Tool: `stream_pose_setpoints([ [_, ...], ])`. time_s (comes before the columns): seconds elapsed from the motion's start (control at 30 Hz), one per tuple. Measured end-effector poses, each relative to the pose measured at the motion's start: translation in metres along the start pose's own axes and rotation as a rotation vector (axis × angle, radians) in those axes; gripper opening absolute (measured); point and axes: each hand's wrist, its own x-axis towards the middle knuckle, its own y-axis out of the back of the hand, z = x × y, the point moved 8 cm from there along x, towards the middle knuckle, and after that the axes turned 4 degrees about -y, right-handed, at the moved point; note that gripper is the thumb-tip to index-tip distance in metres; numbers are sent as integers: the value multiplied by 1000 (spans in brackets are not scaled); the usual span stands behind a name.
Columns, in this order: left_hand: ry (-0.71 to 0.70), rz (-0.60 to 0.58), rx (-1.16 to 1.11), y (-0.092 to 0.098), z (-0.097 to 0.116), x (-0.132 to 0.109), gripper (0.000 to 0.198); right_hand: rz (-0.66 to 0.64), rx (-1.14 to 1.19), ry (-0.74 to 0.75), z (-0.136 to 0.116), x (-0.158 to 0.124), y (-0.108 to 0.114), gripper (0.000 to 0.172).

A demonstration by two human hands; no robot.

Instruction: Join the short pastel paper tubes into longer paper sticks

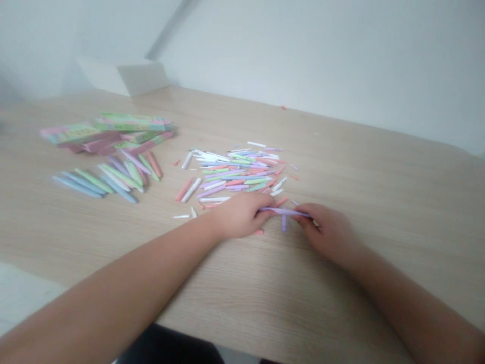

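Note:
My left hand (239, 215) and my right hand (330, 230) rest on the wooden table (341, 167), fingers pinched on the two ends of a thin purple paper strip (285, 212) stretched between them. Just beyond the hands lies a loose pile of small folded paper pieces (238, 174) in white, purple, green and pink. A second short purple piece (284, 225) lies under the strip.
At the left lie several longer pastel rolls (109, 179) in blue, green and pink. Behind them sit flat pink and green packets (113, 131). A white box (129, 76) stands against the wall at the back.

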Motion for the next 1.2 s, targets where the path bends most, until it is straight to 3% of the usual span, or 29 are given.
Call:
stream_pose_setpoints([
  [0.33,26,6,12,2,-1,4,26,-40,74,-94,4,-2,-4,23],
  [0.6,152,188,-235,17,-19,-3,14,-1,82,-104,13,-5,-4,21],
  [0.77,204,190,-300,15,-22,-2,20,58,71,-8,-3,-7,-1,33],
  [0.97,159,155,-291,16,-9,2,21,-7,-22,23,-21,-8,-5,27],
  [1.2,207,188,-335,17,-15,-1,18,-24,-49,13,-22,-7,-2,26],
])
